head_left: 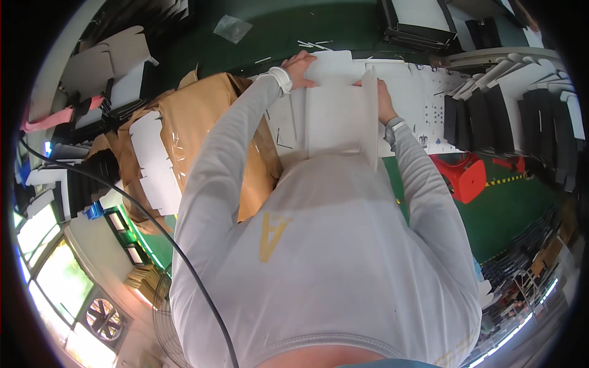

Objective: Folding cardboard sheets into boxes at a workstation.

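Note:
In front of my body lies a partly folded white cardboard box (334, 116), its right wall standing upright and a flap raised at its far end. At the far left corner my left hand (299, 69) holds the box, with curled fingers on top and the thumb lower down by the edge. My right hand (385, 105) grips the upright right wall from outside; that wall hides part of its fingers, and a fingertip shows on the inner side.
Left of the box sits a large brown-paper-wrapped bundle (205, 129). Printed white sheets (429, 104) lie to the right, beside rows of black-and-white folded boxes (491, 116). A red stool (466, 178) stands below them. A clear plastic bag (232, 29) lies beyond. A black cable (178, 245) crosses the left side.

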Demonstrator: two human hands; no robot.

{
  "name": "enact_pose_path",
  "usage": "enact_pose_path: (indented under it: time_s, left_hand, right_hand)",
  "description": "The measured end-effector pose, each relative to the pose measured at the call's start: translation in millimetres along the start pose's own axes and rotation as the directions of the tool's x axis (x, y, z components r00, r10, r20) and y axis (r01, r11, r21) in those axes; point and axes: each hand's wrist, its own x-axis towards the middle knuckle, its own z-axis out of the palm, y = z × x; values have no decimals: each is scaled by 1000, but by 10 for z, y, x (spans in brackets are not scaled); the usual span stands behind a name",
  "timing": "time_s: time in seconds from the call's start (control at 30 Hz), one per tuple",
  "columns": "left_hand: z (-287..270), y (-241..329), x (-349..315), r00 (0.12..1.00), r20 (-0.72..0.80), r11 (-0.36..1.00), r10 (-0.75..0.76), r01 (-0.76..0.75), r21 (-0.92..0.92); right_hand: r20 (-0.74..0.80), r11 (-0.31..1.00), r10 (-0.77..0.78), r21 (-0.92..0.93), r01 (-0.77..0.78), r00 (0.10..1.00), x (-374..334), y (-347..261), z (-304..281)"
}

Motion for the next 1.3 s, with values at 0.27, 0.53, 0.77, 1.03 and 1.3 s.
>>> enact_pose_path:
  time_s: [0.27, 0.53, 0.77, 1.03, 1.3]
  left_hand:
    - [-46, 43, -137, 993, -23, 992, 115, -113, 64]
    - [327, 396, -498, 940, -309, 989, 147, -141, 40]
    - [378, 260, -349, 986, -13, 914, 168, -151, 376]
    - [521, 122, -61, 834, -174, 710, 524, -314, 630]
    - [450, 486, 62, 945, -89, 839, 315, -233, 492]
  right_hand:
    - [-41, 957, 40, 288, -27, 998, 67, -114, 68]
    - [-55, 553, 34, 833, 27, 998, 276, -471, 125]
    - [173, 555, 326, 761, -336, 929, 190, -727, 153]
    - [91, 639, 235, 735, -224, 968, 153, -832, 35]
    - [64, 631, 273, 741, -229, 960, 247, -731, 186]
